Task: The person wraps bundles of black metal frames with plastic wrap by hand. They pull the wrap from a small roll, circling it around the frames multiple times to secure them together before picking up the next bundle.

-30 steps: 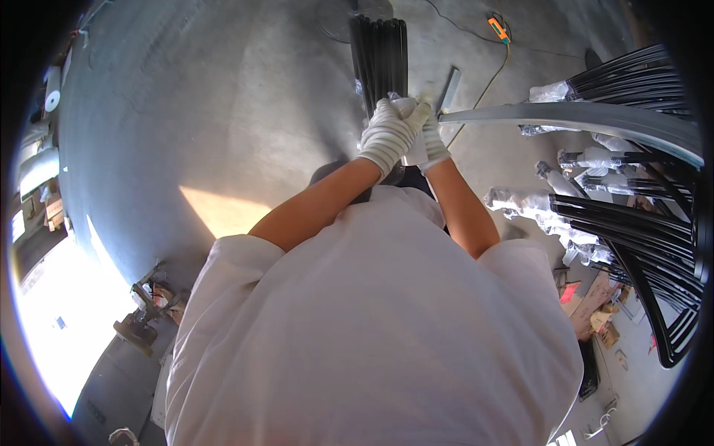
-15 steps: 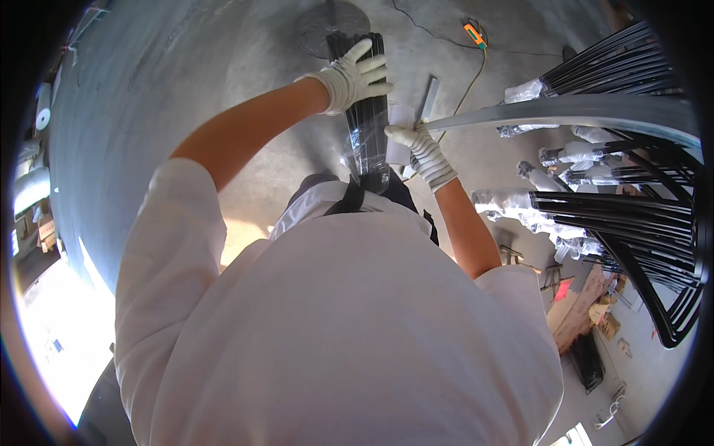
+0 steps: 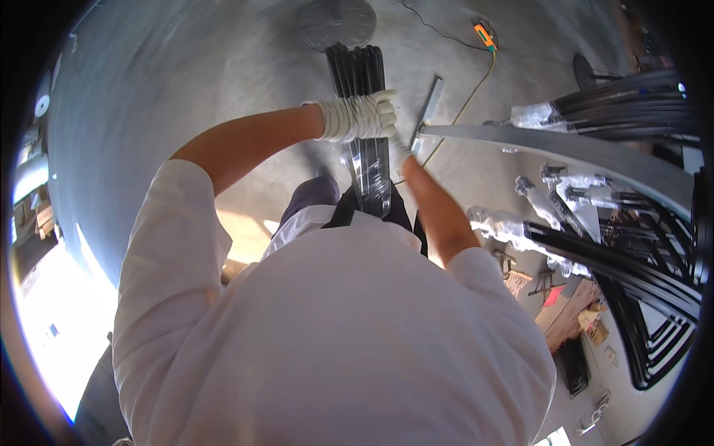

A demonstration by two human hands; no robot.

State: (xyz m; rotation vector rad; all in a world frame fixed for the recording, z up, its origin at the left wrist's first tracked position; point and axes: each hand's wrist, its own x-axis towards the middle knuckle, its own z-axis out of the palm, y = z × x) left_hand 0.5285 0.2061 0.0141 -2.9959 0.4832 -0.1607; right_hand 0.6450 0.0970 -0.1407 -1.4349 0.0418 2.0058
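Note:
A bundle of long black rods (image 3: 358, 70) stands in front of me, its lower part wrapped in clear plastic film (image 3: 370, 175). My left hand (image 3: 357, 117), in a white knit glove, is closed around the bundle about halfway up. My right hand (image 3: 400, 151), also gloved, is mostly hidden behind the bundle at its right side, just below the left hand; its grip cannot be made out. My white shirt fills the lower half of the view.
A grey metal bar (image 3: 430, 104) lies on the concrete floor right of the bundle, beside an orange tool (image 3: 485, 34) on a cable. Stacks of black bent rods (image 3: 632, 260) and plastic-wrapped bundles (image 3: 506, 223) crowd the right side. A round floor cover (image 3: 336, 21) lies beyond.
My left hand has gone up the bundle and then settled lower, gripping it across the middle. The bundle now stands more upright, and my right hand has slipped behind it.

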